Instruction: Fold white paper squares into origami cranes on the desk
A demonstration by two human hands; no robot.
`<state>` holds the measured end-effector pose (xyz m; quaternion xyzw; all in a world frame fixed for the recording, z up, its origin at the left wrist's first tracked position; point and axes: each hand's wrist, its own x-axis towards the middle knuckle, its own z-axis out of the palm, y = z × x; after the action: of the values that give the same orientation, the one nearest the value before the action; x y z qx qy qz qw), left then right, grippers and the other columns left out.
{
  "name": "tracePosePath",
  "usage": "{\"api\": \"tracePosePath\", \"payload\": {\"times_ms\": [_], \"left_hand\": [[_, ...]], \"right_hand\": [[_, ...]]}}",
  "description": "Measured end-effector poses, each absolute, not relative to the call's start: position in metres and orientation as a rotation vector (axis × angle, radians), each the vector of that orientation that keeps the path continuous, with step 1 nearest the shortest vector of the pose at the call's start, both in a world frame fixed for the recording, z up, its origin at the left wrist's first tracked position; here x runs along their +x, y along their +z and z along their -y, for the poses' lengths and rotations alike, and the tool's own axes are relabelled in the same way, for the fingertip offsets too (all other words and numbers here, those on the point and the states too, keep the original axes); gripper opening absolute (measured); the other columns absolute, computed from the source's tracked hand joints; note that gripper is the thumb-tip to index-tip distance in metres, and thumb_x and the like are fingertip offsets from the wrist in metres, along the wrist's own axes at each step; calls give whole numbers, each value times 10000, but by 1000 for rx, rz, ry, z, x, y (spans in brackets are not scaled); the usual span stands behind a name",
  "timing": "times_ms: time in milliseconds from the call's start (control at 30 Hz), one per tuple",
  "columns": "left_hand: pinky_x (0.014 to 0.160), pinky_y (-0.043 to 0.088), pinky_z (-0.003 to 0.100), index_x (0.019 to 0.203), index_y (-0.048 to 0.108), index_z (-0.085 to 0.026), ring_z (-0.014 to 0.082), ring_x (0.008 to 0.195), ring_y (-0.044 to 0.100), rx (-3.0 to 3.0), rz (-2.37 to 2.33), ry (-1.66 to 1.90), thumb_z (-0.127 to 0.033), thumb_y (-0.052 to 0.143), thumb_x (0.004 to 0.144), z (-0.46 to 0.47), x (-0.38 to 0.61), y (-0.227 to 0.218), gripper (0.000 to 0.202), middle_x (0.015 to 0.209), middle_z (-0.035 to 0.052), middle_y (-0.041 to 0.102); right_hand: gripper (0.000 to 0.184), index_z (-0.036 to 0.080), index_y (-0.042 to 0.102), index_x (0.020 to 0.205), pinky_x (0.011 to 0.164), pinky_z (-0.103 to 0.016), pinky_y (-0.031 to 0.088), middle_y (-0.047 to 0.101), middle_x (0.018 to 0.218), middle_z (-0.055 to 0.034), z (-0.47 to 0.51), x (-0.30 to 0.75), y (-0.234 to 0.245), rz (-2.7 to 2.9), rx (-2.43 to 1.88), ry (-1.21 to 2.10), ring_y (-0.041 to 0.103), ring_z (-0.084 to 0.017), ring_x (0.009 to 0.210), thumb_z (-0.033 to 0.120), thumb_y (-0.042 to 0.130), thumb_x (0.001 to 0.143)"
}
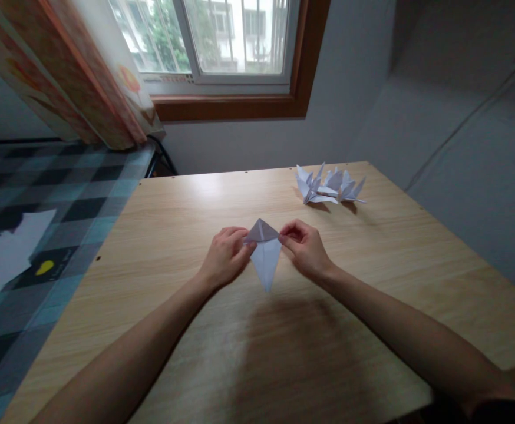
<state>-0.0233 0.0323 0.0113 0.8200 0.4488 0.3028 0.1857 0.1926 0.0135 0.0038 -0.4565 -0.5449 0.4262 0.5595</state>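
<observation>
A sheet of white paper (266, 259), folded into a kite shape, is held over the middle of the table between my two hands. Its upper part is a greyer triangle, and its long point aims toward me. My left hand (227, 254) pinches the left corner between thumb and fingers. At the right corner, the thumb and fingertips of my right hand (304, 246) are closed on the paper's edge. Beyond my right hand stand several white folded paper cranes (328, 185), grouped near the table's far edge.
The light wooden table (187, 206) fills the middle. To its left, white paper sheets (10, 253) lie on a surface with a checked cloth (63, 176). A window (240, 41) with a brown frame and a patterned curtain (67, 65) are behind, with a wall to the right.
</observation>
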Motion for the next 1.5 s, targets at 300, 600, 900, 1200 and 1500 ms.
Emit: {"api": "tracePosePath", "payload": {"times_ms": [300,600,900,1200,1500], "left_hand": [[652,488,262,781,671,-169,133,693,594,2055,-1019,1387,-273,607,899,-19,-14,23,170,730,9,645],[649,500,265,897,737,-208,145,774,580,2494,-1088,1503,-69,579,852,-16,-18,19,215,828,24,610],[900,483,468,794,722,-205,261,1010,581,2669,-1257,852,-299,612,890,-23,-23,9,173,1020,76,700],[922,470,486,887,711,-210,298,1079,560,2678,-1399,738,-407,754,809,-26,-22,5,217,1072,90,691],[923,469,467,947,720,-227,279,1052,574,2631,-1375,820,-337,762,800,-28,-23,4,188,1052,75,701]], "right_hand": [[114,205,732,845,680,-309,522,720,779,-15,-7,192,14,1354,-985,962,639,-157,687,276,752,758],[252,234,722,838,802,-328,553,735,937,-40,-4,203,13,1838,-939,306,685,-176,885,47,553,841],[240,187,745,816,823,-351,489,723,824,-54,-15,208,-4,2119,-1229,428,628,-206,828,25,569,795],[310,199,720,1075,903,-422,441,668,1035,-99,-15,206,-8,2067,-1491,291,571,-273,1011,326,757,795],[128,194,693,873,784,-358,463,658,877,-46,-18,210,-4,1894,-1424,506,583,-215,850,142,710,757]]}}
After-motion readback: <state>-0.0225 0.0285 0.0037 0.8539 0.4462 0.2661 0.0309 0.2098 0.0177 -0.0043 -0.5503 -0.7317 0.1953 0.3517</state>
